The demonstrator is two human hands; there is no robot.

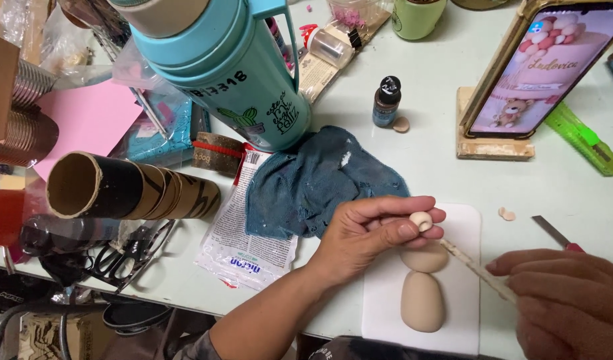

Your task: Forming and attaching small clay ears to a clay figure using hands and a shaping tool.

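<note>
My left hand [373,233] pinches a small beige clay ball [421,221] between thumb and fingertips, above a white mat [463,313]. On the mat lie two larger beige clay lumps, an oval one [422,302] and a flatter one [426,259] partly under my fingers. My right hand [566,300] at the lower right grips a thin pale modelling stick [476,268] whose tip points at the small ball.
A crumpled blue cloth [306,183] lies left of the mat. Behind it stand a big turquoise flask [226,67], a small paint bottle [386,101] and a propped phone [543,70]. A cardboard tube [120,187], scissors [130,257], a green cutter [583,140] and a red-handled blade [553,233] lie around.
</note>
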